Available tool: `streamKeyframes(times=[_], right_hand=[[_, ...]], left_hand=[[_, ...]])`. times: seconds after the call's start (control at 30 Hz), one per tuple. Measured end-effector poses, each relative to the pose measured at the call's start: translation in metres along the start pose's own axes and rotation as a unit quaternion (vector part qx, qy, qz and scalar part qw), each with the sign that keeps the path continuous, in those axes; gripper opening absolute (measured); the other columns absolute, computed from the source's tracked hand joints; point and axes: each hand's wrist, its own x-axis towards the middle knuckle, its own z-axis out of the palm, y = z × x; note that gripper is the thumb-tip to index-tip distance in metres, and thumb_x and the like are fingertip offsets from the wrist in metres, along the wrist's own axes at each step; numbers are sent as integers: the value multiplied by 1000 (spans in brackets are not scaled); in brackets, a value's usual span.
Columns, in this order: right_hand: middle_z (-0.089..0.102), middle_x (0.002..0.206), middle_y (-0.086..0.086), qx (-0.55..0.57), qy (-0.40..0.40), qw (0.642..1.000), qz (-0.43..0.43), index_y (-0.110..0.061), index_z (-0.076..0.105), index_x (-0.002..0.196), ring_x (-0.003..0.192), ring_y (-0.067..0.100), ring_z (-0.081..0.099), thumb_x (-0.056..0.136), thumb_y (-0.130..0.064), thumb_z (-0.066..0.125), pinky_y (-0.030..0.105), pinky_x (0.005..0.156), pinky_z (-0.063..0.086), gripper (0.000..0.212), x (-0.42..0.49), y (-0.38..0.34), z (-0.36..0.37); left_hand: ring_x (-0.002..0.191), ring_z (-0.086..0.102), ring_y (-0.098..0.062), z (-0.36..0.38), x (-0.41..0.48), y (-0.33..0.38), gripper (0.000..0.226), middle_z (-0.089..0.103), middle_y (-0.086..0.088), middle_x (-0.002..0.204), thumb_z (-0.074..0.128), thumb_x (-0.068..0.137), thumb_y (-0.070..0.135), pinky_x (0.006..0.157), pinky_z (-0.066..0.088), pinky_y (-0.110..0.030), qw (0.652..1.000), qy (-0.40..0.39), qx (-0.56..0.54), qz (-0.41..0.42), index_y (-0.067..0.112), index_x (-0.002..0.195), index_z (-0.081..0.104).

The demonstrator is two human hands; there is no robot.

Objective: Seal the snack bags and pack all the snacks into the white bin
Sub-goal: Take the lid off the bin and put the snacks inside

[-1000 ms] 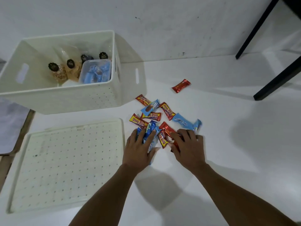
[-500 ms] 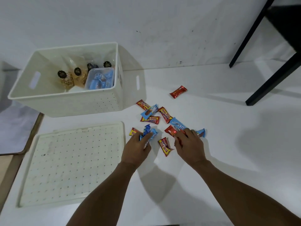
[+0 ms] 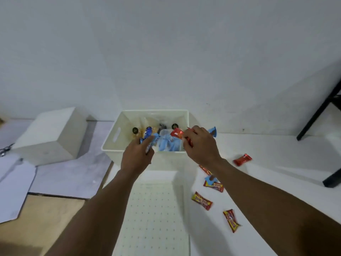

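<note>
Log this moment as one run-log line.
stage: dropping snacks | left hand: blue wrappers, over white bin | right hand: red and blue wrappers, at bin rim | loose candies: on table

The white bin [image 3: 112,134] is open at the top, but bagged snacks [image 3: 137,131] and a clear tub [image 3: 168,143] crowd its floor. The perforated lid [image 3: 153,215] lies flat just in front. Loose candies [image 3: 202,200] scatter the counter [image 3: 276,163] to the right; black legs [image 3: 317,117] block the far right.
</note>
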Motion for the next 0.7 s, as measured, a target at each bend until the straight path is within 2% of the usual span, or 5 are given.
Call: streamKeyframes(times=[0.17,0.4,0.5,0.57,0.7], right_hand=[[64,97,6,44,-82,995,-31,-17,66,100,88,29,59,90,-25,56,38,75,48,16,89,-58,93],[63,100,3,73,-239,968,-8,-23,66,100,97,26,59,88,-31,60,34,75,45,16,130,-81,217],[63,112,5,81,-314,946,5,-28,65,117,107,25,55,85,-42,65,37,88,44,34,133,-78,237],[63,124,4,87,-344,935,17,-31,60,128,115,25,54,85,-44,63,40,97,46,45,138,-73,239],[69,118,1,104,-308,945,25,-31,66,120,107,23,62,83,-33,62,37,87,53,37,146,-59,220]], left_hand=[[82,64,-32,-4,60,-105,48,63,-7,93,65,83,18,66,50,-33,997,-30,21,-65,31,129,65],[93,65,-31,38,121,-187,39,65,-8,102,59,90,36,71,49,-33,986,-159,22,-50,31,128,64],[106,63,-32,57,134,-197,45,66,-12,115,63,91,37,86,51,-36,966,-255,26,-35,30,135,59],[108,62,-31,65,139,-199,46,64,-11,119,61,92,35,87,50,-36,957,-288,23,-35,31,137,55],[116,59,-28,72,147,-194,48,61,-9,129,55,94,26,93,51,-38,958,-282,11,-48,33,141,51]])
